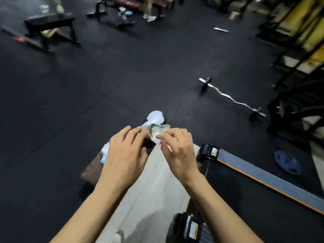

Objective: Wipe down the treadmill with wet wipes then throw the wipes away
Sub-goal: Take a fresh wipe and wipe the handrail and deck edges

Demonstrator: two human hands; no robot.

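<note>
A crumpled, dirty white wet wipe (157,133) hangs in the air between my two hands in the head view. My right hand (177,151) pinches its right edge with thumb and forefinger. My left hand (124,155) touches the wipe's left end with its fingertips, the fingers fairly straight. Just beyond the wipe, on the floor, sits a small bin with a white liner (156,117). The rear end of the treadmill (263,176), with a grey side rail and an orange stripe, lies at the lower right. A white and blue wipe packet (104,153) shows partly under my left hand.
A curl bar (231,99) rests on the black rubber floor to the right. A blue weight plate (287,163) lies beside the treadmill. Benches (50,27) stand far left, racks (301,41) at the right edge. My light trouser leg (149,190) fills the bottom centre.
</note>
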